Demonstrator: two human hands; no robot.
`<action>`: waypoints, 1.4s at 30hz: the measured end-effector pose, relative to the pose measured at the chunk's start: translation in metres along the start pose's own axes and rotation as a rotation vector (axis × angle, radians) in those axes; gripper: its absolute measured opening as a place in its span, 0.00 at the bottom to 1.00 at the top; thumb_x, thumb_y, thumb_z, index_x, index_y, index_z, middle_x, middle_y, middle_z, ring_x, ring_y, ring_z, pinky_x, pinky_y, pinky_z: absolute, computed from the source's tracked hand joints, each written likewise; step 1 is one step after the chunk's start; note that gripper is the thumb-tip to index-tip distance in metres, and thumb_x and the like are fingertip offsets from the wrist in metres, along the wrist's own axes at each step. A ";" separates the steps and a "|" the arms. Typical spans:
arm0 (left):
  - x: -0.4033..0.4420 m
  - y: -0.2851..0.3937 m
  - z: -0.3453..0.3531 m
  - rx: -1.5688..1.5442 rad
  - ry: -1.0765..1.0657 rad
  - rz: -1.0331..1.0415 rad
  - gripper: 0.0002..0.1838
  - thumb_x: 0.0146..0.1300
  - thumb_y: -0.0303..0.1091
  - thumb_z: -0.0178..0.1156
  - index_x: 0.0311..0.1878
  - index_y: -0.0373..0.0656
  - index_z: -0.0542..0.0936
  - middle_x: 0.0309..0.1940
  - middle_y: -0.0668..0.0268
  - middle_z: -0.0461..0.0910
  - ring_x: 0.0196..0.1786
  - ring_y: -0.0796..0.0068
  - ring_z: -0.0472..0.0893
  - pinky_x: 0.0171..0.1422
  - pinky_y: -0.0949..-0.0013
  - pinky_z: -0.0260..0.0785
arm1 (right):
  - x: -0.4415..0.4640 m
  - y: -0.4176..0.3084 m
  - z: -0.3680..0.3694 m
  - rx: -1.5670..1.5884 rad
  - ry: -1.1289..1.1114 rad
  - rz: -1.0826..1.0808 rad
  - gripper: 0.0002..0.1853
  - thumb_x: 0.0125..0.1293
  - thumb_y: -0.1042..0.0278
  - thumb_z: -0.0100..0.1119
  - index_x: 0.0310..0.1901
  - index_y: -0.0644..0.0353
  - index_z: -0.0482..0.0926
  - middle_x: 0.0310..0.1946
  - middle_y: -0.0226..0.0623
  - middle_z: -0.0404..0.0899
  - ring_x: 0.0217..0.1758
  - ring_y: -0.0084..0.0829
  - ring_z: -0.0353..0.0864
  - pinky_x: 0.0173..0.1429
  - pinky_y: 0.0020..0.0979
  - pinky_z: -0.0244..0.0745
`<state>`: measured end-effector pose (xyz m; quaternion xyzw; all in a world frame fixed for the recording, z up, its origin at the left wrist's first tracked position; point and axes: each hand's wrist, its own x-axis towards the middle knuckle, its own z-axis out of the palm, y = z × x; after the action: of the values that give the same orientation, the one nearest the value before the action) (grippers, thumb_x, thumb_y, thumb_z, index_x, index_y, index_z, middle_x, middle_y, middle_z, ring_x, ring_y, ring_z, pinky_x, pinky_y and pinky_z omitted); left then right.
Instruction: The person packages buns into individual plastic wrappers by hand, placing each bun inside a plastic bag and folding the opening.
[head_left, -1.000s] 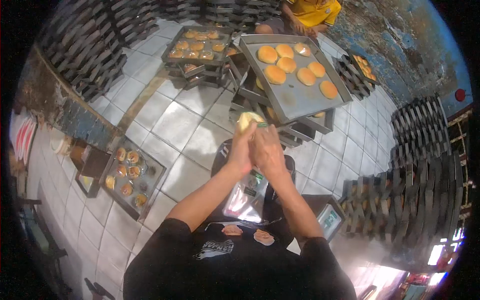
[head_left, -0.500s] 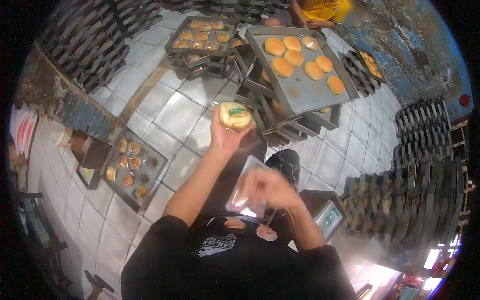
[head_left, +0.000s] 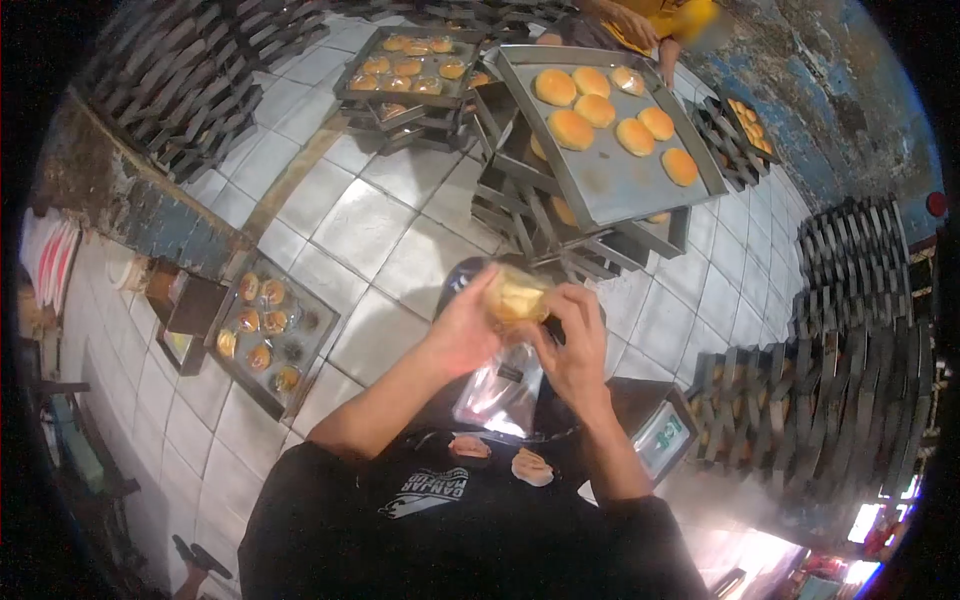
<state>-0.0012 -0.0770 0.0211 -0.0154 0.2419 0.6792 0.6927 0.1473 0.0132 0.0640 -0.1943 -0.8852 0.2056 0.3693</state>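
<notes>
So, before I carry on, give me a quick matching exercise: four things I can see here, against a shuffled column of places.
Things
1. Yellow bun in clear plastic
2. Shiny clear plastic bags
3. Wide grey metal tray of golden-brown round buns
4. Yellow shirt

Places
A. On the other person, beyond the wide tray
B. On top of a stack of dark metal trays
C. Between the left hand and the right hand
D. Between the hands and the black T-shirt

Pairs: 1-C, 2-D, 3-B, 4-A
</notes>
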 end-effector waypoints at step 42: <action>0.054 -0.008 -0.021 1.105 0.023 0.568 0.29 0.75 0.37 0.62 0.76 0.41 0.69 0.68 0.59 0.77 0.69 0.72 0.76 0.72 0.66 0.68 | 0.028 0.086 -0.039 -0.273 0.135 0.162 0.17 0.67 0.69 0.70 0.54 0.65 0.82 0.59 0.52 0.82 0.58 0.54 0.83 0.60 0.45 0.79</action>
<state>-0.0022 -0.0349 -0.0188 0.4032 0.5597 0.6111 0.3881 0.1741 0.1075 0.0616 -0.3270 -0.8595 0.0990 0.3801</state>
